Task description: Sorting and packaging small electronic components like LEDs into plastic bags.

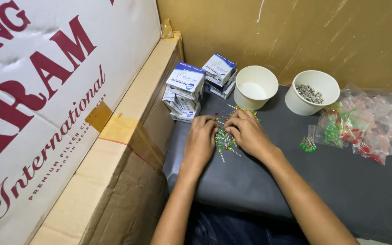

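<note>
A loose pile of small green, red and yellow LEDs with thin wire legs (224,139) lies on a dark grey padded surface (341,181). My left hand (200,139) rests palm down at the pile's left edge, fingers curled onto the LEDs. My right hand (249,131) lies over the pile's right side, fingertips among the parts. Whether either hand pinches an LED is hidden by the fingers. Just behind the hands stands an empty white paper cup (255,86).
A second white cup (312,91) holds small grey metal parts. Clear bags of red and green LEDs (364,127) lie at right, with a small green bunch (308,145) beside them. Blue-and-white small boxes (186,90) are stacked behind. A large cardboard carton (114,149) fills the left.
</note>
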